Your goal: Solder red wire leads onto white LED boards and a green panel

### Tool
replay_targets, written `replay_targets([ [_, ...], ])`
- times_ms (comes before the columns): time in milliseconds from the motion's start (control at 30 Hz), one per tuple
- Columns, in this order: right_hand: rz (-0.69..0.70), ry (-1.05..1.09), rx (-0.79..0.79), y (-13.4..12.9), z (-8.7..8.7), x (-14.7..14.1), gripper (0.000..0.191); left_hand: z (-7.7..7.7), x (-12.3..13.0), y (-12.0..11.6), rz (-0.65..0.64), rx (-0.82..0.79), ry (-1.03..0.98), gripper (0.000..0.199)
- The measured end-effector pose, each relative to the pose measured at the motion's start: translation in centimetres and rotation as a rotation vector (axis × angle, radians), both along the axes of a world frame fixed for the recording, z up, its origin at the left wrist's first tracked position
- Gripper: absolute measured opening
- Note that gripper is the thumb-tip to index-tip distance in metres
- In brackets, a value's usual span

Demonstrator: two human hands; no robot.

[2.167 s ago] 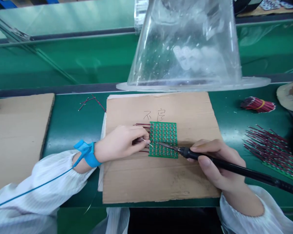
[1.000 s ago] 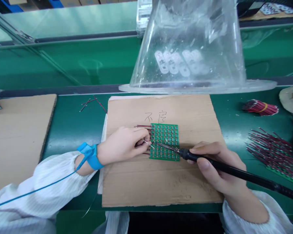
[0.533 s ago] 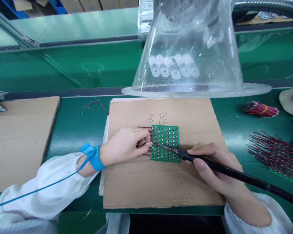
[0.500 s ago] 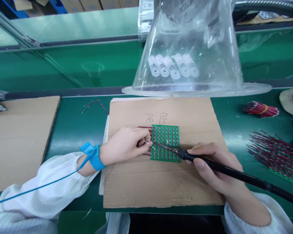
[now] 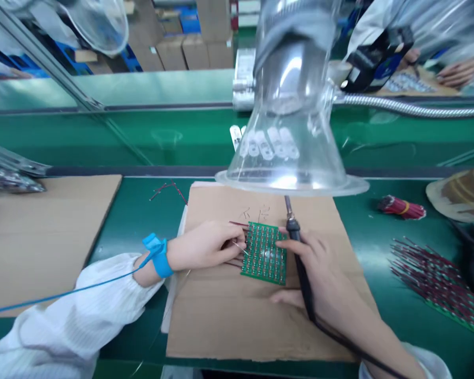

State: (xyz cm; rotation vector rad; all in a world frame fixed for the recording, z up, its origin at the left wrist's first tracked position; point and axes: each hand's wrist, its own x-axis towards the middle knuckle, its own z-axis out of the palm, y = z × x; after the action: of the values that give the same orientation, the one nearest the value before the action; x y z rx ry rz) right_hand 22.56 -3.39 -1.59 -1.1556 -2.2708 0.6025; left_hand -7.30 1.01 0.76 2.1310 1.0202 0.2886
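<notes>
A green circuit board [image 5: 264, 253] with rows of solder pads lies slightly turned on a cardboard sheet [image 5: 221, 326]. Dark red wires [image 5: 233, 261] stick out from its left edge. My left hand [image 5: 209, 245], a blue strap round its wrist, is closed at that edge and pinches a thin strand of solder wire [image 5: 240, 246] whose end is over the board. In my right hand [image 5: 329, 281] is a black soldering iron [image 5: 305, 284], held between the fingers with its tip pointing away from me. My right fingertips are at the board's right edge; the thumb is stretched out below.
A clear fume hood [image 5: 288, 158] hangs low behind the board. To the right are a banded wire bundle [image 5: 403, 207], a wired board [image 5: 446, 284] and a round container [image 5: 462, 195]. Cardboard [image 5: 43, 237] lies left. A co-worker's hand [image 5: 460, 71] shows beyond the glass partition.
The iron has lifted off the board and swung to point away from me. My right hand has moved to the board's right edge, and the board has turned slightly. The camera view has shifted.
</notes>
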Motion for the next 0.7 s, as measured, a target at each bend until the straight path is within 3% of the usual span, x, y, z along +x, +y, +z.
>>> replay_targets([
  [67, 0.023, -0.120, 0.044, 0.0, -0.3, -0.1, 0.081, 0.1, -1.6, 1.4, 0.083, 0.079, -0.031, 0.030],
  [200, 0.037, -0.126, 0.081, -0.1, -1.1, -0.1, 0.071, -0.2, -5.7, 5.7, 0.670, 0.313, 0.030, 0.050],
  [267, 0.029, -0.111, 0.077, 0.1, -1.5, -0.1, 0.068, -0.4, -6.9, 8.5, 0.810, 0.362, 0.074, 0.061],
  [367, 0.031, -0.096, 0.067, 0.4, -1.7, 0.4, 0.065, -0.7, -6.3, 13.1, 0.832, 0.359, 0.141, 0.062],
  [467, 0.055, -0.087, 0.050, 0.1, -2.1, 1.8, 0.066, -0.9, -3.8, 17.6, 0.803, 0.313, 0.230, 0.032],
  [500, 0.058, -0.077, 0.043, -0.1, -2.3, 2.5, 0.068, -1.0, -3.0, 18.9, 0.800, 0.295, 0.267, 0.032],
  [700, 0.049, 0.039, 0.027, -2.6, -4.9, 5.7, 0.077, -1.3, 0.2, 23.1, 0.778, 0.200, 0.477, 0.040],
])
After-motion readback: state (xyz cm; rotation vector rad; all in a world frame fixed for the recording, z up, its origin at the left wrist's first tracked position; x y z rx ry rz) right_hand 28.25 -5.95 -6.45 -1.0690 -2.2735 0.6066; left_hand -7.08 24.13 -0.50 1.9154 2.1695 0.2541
